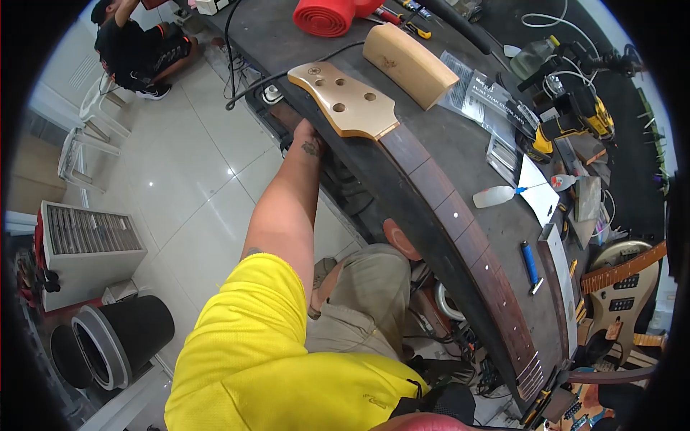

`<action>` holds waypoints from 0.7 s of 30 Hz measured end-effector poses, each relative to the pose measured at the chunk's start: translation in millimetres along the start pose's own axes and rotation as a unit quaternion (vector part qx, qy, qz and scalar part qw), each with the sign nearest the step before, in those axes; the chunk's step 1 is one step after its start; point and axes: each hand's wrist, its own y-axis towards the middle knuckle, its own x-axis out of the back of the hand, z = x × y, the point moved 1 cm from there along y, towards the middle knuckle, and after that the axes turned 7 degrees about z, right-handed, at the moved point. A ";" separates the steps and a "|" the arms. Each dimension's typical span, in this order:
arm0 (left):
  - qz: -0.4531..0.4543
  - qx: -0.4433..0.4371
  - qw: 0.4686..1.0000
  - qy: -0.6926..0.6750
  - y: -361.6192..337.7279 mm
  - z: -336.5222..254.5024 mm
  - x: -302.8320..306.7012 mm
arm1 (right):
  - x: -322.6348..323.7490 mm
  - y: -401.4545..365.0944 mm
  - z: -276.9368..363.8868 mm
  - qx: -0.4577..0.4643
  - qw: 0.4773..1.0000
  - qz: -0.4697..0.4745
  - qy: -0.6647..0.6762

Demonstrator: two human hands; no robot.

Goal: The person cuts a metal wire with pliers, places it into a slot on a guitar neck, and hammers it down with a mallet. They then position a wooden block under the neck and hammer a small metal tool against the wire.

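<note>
A bass guitar neck (460, 215) with a dark fretboard lies along the near edge of the dark workbench (402, 144). Its pale headstock (345, 97) has several round holes and sits at the top left end. My left arm reaches down past the bench edge, below the headstock. Only the wrist end of my left hand (305, 132) shows; its fingers are hidden under the bench. What it touches cannot be made out. My right hand is not visible. A curved wooden block (410, 65) rests beside the headstock.
Red round tool (323, 18), glue bottle (494, 196), blue-handled razor (530, 266) and yellow drill (593, 118) are on the bench. A guitar body (622, 302) stands at right. Black bin (136, 334) and drawer unit (93, 230) are at left. Another person (136, 50) crouches far off.
</note>
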 end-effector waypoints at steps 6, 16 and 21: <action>0.054 -0.007 0.997 0.052 31.3 -0.7 26.7 | -5.3 -1.8 -3.6 -0.008 1.000 0.015 -0.007; 0.042 0.011 0.996 0.082 16.4 -4.3 32.3 | -11.0 -5.6 -9.5 -0.019 0.999 0.035 -0.008; 0.042 0.015 0.994 0.099 29.0 0.7 22.2 | -15.9 -5.8 -10.2 -0.018 0.999 0.042 -0.006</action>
